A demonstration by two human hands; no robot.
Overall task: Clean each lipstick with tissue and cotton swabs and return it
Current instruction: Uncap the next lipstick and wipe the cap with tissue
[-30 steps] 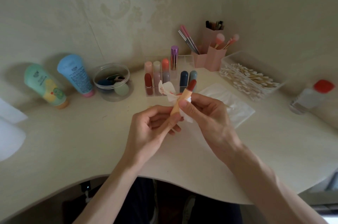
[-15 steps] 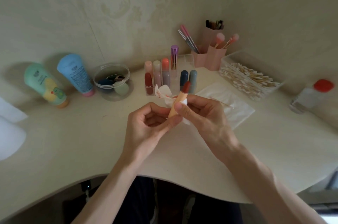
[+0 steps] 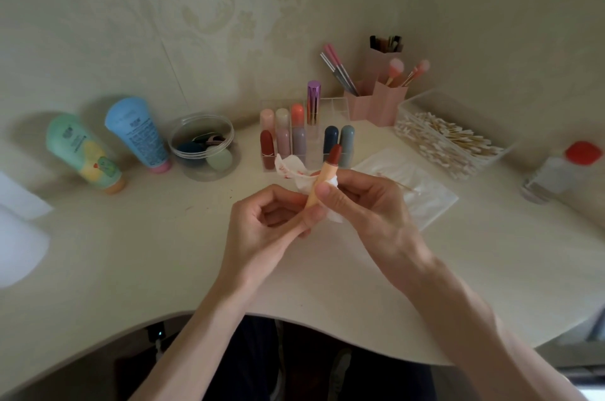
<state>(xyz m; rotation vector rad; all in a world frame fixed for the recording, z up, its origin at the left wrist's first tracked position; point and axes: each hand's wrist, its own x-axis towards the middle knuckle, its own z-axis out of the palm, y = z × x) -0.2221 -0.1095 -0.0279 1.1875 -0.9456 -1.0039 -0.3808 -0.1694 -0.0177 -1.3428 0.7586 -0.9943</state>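
An open lipstick (image 3: 324, 176) with a peach tube and dark red tip stands tilted above the table's middle. My left hand (image 3: 262, 230) pinches the tube's lower end. My right hand (image 3: 363, 204) wraps a white tissue (image 3: 294, 171), stained red, round the tube's middle, thumb pressed on the front. A thin cotton swab (image 3: 406, 186) sticks out behind my right hand. Behind stands a clear lipstick rack (image 3: 334, 106) with several capped lipsticks (image 3: 288, 135). A clear box of cotton swabs (image 3: 448, 142) is at the right.
A flat tissue pack (image 3: 422, 201) lies under my right hand. Pink brush holders (image 3: 376, 99), a clear tub of sponges (image 3: 203, 148), two tubes (image 3: 108, 148) at the left and a red-capped bottle (image 3: 563, 171) at the far right stand along the wall. The table's curved front edge (image 3: 327, 328) is near me.
Both hands drew slightly nearer and lower with the lipstick, which now stands steeper. The right hand's tissue has shifted along the tube.
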